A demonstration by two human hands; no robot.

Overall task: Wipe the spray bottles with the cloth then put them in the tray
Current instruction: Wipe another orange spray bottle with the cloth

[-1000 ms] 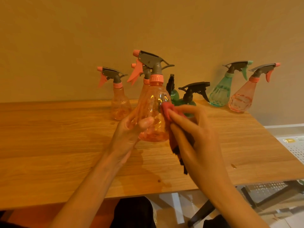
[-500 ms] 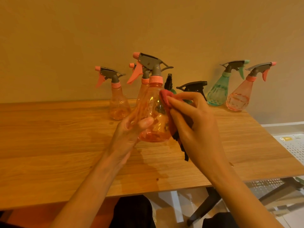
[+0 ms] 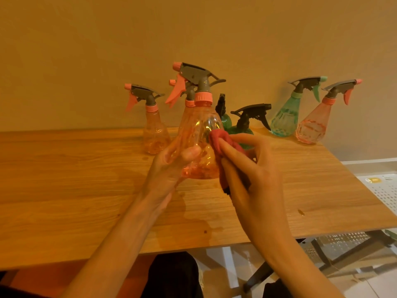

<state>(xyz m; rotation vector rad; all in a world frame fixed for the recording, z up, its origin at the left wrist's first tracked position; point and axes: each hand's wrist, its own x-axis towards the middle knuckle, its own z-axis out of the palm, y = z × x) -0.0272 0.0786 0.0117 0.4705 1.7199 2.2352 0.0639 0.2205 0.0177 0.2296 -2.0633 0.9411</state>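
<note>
Left of the held pink spray bottle [image 3: 198, 143], another pink bottle [image 3: 153, 131] stands on the wooden table [image 3: 75, 179]. The left hand [image 3: 169, 166] grips the held bottle above the table; on its right side, the right hand [image 3: 253, 168] pinches a red cloth [image 3: 219, 139] against it. Farther right, a teal bottle [image 3: 287, 117] leans on the wall.

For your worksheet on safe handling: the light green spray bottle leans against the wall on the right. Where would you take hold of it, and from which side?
Judging by its pose, grip the light green spray bottle at the narrow neck just below its collar, coming from the front, the table's near side. The wall blocks the back, the pink bottle crowds its right, and the wide base is harder to enclose.
</note>
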